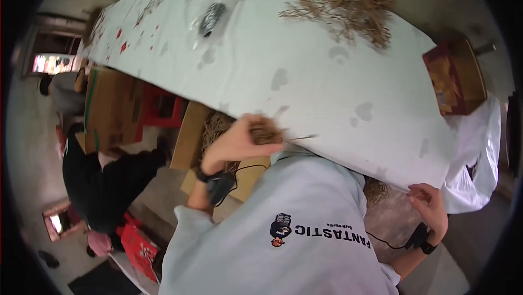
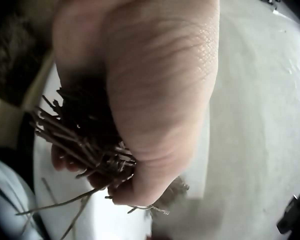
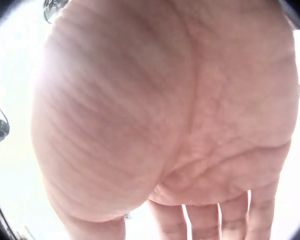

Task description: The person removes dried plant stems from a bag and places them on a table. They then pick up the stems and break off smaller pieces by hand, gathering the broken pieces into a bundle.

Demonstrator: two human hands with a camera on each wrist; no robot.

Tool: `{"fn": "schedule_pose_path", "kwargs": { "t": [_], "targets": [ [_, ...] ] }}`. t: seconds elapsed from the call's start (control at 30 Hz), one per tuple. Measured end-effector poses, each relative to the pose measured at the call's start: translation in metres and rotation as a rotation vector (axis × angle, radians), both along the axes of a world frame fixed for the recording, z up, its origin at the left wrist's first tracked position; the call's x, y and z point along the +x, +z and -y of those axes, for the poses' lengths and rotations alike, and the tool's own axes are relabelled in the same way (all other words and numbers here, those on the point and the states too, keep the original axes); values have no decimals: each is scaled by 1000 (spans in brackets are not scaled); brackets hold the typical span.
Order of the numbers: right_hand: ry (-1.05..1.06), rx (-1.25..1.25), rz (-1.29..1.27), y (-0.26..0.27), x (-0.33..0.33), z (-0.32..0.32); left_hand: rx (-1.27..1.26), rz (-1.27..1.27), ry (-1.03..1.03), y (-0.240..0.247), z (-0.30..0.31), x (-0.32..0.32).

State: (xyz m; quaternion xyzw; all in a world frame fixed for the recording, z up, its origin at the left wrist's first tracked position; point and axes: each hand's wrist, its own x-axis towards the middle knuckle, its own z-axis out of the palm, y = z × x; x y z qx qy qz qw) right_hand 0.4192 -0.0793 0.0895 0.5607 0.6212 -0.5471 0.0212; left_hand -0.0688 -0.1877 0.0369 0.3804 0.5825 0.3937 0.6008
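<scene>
In the head view my left hand point(image 1: 237, 140) grips a small bundle of dried brown twigs point(image 1: 265, 131) at the near edge of the white-covered table point(image 1: 310, 88). The left wrist view has the thumb and fingers of that hand curled round the twigs point(image 2: 80, 140), with loose ends poking out below. My right hand point(image 1: 430, 205) is at the table's near right edge, fingertips right at the cover. Its palm shows bare in the right wrist view, with the fingers point(image 3: 205, 220) extended side by side. A large heap of similar twigs point(image 1: 359, 9) lies across the far side of the table.
Below my left arm stands an open cardboard box point(image 1: 190, 142) of twigs. A black item in clear wrap point(image 1: 211, 20) and red scraps point(image 1: 122, 47) lie on the table. At right are an open box point(image 1: 471, 77) and a white plastic bag point(image 1: 476, 159). A person in black point(image 1: 92, 180) is at left.
</scene>
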Motion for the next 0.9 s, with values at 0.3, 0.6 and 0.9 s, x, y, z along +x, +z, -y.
{"fn": "schedule_pose_path", "kwargs": {
  "t": [0.3, 0.6, 0.9],
  "targets": [
    [180, 95, 32, -14, -48, -42, -490, -792, 417, -164, 181, -148],
    [181, 106, 119, -10, -54, -44, -633, -701, 451, -232, 226, -176],
    [335, 348, 35, -15, -86, -66, -70, -1113, 741, -73, 119, -153]
  ]
}}
